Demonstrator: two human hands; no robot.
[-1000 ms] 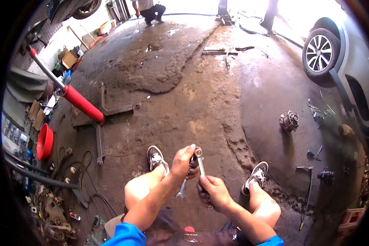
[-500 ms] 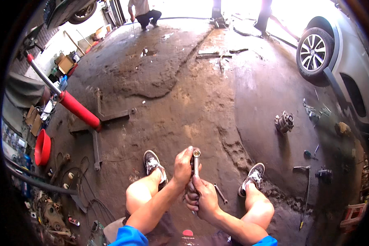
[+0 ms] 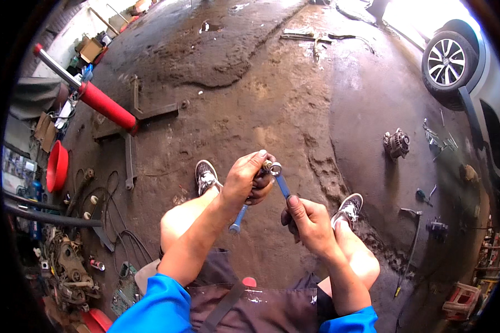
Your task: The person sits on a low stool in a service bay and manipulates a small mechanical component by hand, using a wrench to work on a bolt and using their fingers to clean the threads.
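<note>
My left hand (image 3: pixel 244 180) is closed round a small metal fitting (image 3: pixel 265 166) and a wrench (image 3: pixel 238 220) whose lower end hangs below my fingers, blue-tinted in this light. My right hand (image 3: pixel 308 219) grips a second ring wrench (image 3: pixel 283 183) by its shank. Its ring end is at the fitting, beside my left thumb; whether it encircles the fitting I cannot tell. My apron (image 3: pixel 250 311) lies between my forearms, and my feet rest on the stained floor (image 3: pixel 261 122) either side of my hands.
A red jack post (image 3: pixel 105 102) on a steel base and a red funnel (image 3: pixel 56 166) are on the left, with hoses and greasy parts (image 3: pixel 72 261). On the right are a car wheel (image 3: pixel 445 61), an alternator (image 3: pixel 396 143), scattered tools (image 3: pixel 439 139) and a long bar (image 3: pixel 408 250).
The view has tilted down, losing the crouching person at the back. My right hand has shifted right, and the wrench it holds now slants instead of standing upright beside my left thumb.
</note>
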